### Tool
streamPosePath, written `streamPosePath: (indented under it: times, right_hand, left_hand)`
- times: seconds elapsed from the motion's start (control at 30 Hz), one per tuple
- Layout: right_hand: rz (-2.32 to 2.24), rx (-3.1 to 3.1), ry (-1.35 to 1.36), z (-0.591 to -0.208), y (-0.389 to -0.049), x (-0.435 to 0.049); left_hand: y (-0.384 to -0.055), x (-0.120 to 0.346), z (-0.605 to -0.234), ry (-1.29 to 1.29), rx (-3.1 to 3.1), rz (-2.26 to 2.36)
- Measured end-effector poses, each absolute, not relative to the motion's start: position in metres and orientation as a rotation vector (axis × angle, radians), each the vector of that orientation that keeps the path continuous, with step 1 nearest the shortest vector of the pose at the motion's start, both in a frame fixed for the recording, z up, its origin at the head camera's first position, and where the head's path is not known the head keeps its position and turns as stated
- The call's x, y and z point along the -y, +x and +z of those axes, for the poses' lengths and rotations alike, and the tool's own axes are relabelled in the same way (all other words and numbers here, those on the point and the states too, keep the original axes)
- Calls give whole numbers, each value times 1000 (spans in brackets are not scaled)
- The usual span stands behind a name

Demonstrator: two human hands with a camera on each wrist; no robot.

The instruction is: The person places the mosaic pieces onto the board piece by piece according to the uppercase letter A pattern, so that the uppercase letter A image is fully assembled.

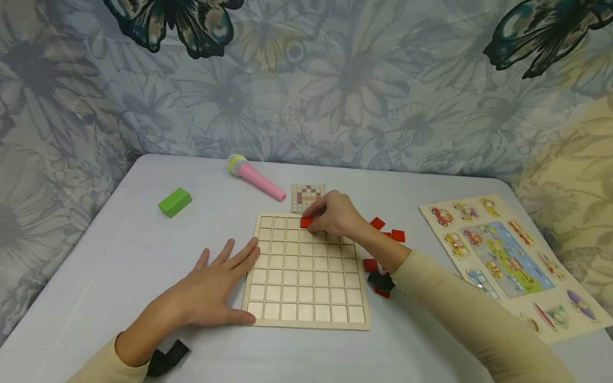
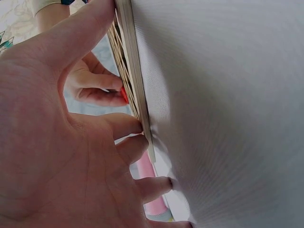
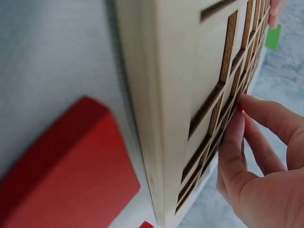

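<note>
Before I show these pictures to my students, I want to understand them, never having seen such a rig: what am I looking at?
There is no machine: a person works bare-handed. The wide picture comes from a camera worn on the head; the close ones from cameras on the left and right wrists. On the white table lie a wooden grid board, loose red tiles, a small patterned card, a pink toy microphone, a green block and a picture puzzle. The right hand pinches a red tile at the board's far row. The left hand lies spread, touching the board's left edge.
</note>
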State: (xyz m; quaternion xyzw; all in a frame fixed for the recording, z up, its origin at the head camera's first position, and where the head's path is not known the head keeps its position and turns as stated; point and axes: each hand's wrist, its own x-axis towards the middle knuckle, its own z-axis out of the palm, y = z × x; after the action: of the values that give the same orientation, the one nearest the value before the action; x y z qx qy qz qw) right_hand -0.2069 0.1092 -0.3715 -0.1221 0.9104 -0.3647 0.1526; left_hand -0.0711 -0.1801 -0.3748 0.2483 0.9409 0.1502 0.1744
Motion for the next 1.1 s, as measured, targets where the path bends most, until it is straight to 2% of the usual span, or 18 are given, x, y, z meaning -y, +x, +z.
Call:
streamPosePath:
  times: [0.63, 1.1]
  right_hand:
    - [-1088, -2578, -364, -371, -207, -114]
    - [-1196, -2580, -271, -352, -199, -164]
  left_hand:
    - [-71, 182, -374, 711, -2674, 435]
    - [-72, 181, -373, 704, -2657, 451]
